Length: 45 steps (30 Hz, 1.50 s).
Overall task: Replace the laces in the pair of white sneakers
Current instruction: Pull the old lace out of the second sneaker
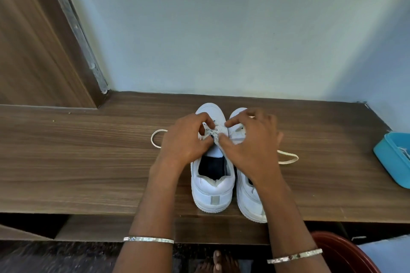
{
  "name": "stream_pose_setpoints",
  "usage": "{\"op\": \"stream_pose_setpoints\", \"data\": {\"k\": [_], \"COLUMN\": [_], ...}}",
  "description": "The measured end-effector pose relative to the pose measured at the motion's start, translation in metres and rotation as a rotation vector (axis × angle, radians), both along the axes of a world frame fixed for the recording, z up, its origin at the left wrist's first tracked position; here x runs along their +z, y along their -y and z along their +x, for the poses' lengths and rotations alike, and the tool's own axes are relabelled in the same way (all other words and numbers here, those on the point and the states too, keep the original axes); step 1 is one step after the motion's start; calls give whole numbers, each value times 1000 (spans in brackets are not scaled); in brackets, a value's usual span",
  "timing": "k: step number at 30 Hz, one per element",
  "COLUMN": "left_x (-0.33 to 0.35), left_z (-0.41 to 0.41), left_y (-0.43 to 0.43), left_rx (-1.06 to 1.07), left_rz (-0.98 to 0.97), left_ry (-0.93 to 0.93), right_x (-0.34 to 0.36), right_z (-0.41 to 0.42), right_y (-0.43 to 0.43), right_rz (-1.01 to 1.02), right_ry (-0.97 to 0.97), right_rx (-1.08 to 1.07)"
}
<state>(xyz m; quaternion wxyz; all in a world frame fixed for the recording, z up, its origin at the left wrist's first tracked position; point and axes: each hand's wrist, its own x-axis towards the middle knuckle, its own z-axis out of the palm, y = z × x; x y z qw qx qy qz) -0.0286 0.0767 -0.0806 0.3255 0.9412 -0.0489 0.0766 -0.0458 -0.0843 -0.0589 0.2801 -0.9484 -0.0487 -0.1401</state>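
We count two white sneakers, heels toward us, on one brown wood-grain counter [77,162]. The first sneaker [213,188] is our landmark: smooth leather-like upper, thick ridged sole, dark lining, a small grey tab on its rounded heel. The second sneaker [249,201] stands just beside it on the right, of the same make. Two hands meet over the first sneaker's eyelets. The left hand [184,139] has its fingers curled and pinches the flat cream lace [296,158] against its thumb; the right hand [250,144] pinches the same lace between thumb and forefinger, its other fingers spread loosely above the second sneaker. We see two loops of lace on the counter, one left of the first sneaker and one right of it, past its neighbour. Two beaded silver bangles [148,239] circle the forearms nearer us than the first sneaker. Far right of it sits one blue plastic box [390,162] with rounded corners.
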Motion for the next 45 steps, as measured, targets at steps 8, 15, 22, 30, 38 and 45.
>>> {"op": "stream_pose_setpoints", "data": {"k": [8,15,22,30,38,45], "left_x": [0,-10,-17,0,2,3], "left_z": [-1,1,7,8,-2,-1], "left_y": [11,10,11,-9,-29,-29], "left_rx": [150,187,310,702,770,368], "left_rz": [130,-15,-424,-1212,-1449,-477], "left_ry": [75,149,102,-148,-265,200], "right_x": [-4,-7,-10,-11,-14,-15], "right_z": [-6,-3,-2,-2,-1,0], "right_y": [-8,-8,-9,-9,-7,-9], "right_rz": [-85,-71,-20,6,20,20], "right_ry": [-118,-152,-160,-135,-125,-128], "right_rx": [36,2,-14,-38,-46,-46]}}
